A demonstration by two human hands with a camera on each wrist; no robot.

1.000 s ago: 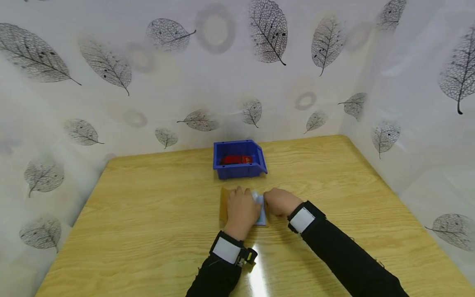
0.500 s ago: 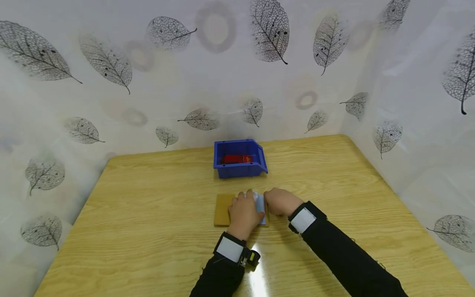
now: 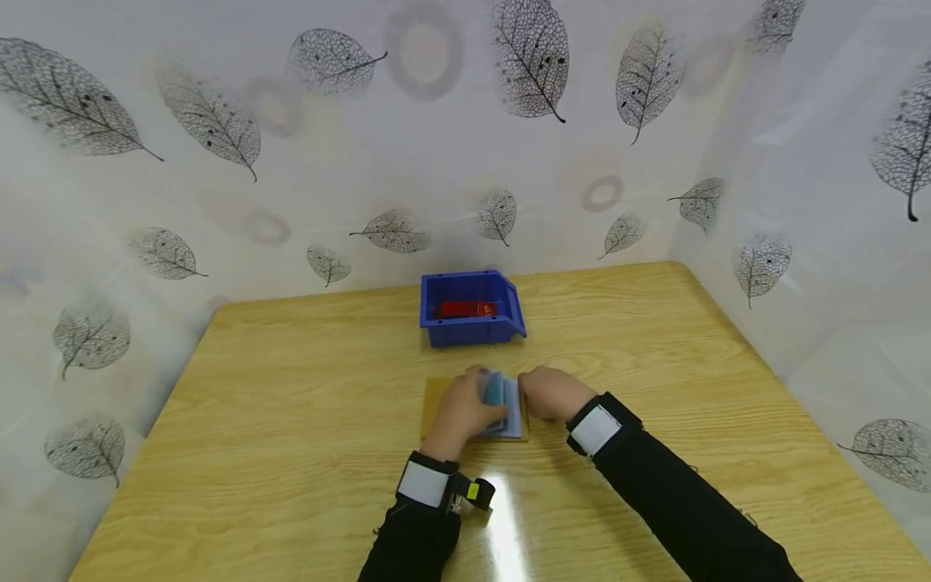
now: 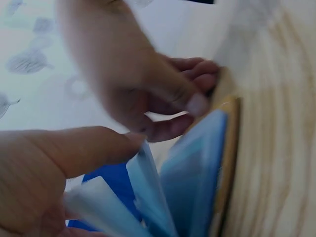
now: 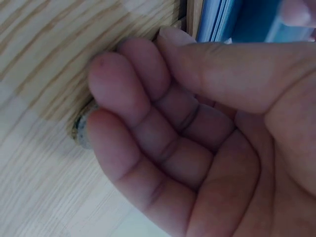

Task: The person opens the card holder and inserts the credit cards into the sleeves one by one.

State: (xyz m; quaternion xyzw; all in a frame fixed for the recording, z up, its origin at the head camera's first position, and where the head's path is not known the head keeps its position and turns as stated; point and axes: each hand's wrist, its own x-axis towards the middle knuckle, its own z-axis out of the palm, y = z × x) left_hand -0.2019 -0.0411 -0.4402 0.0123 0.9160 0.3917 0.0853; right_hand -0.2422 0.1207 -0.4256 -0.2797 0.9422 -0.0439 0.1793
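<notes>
A small notebook with a brown cover lies open on the wooden table, its pale blue pages on the right side. My left hand holds a few lifted pages between thumb and fingers; in the left wrist view these pages stand fanned apart from the rest of the stack. At the notebook's right edge, my right hand pinches the cover, thumb and index fingertips meeting at the brown edge. Its other fingers are curled in toward the palm.
A blue plastic bin stands behind the notebook, with a red item bearing light lettering inside. Leaf-printed white sheeting rises behind the table and along its sides.
My left hand first slid right across the notebook, baring its left brown cover, then tipped back left with blue pages raised at its thumb. My right hand stays at the right edge.
</notes>
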